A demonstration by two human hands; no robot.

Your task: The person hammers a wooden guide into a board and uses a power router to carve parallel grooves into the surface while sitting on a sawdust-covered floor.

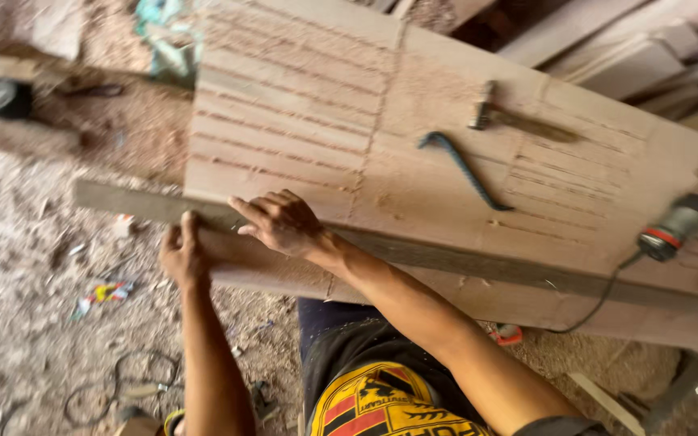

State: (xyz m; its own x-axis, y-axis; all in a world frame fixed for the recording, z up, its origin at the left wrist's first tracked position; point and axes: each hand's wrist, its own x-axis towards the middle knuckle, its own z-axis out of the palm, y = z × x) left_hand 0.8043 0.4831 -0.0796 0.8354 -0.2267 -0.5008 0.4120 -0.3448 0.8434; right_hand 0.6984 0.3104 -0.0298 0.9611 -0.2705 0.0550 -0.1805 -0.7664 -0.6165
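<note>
The single view comes from a camera on the person's head, looking steeply down and a little forward over their own chest and forearms onto the bench (pixel 446 97), a broad wooden board that runs slantwise from the upper left to the right edge. It sits close, within arm's reach: the left hand (pixel 183 254) and right hand (pixel 284 222) fill the lower middle, while the sawdust-covered floor (pixel 34 266) takes the left side. The picture is tilted, so the long wooden strip (pixel 462 262) across the board's near edge slopes down to the right.
</note>
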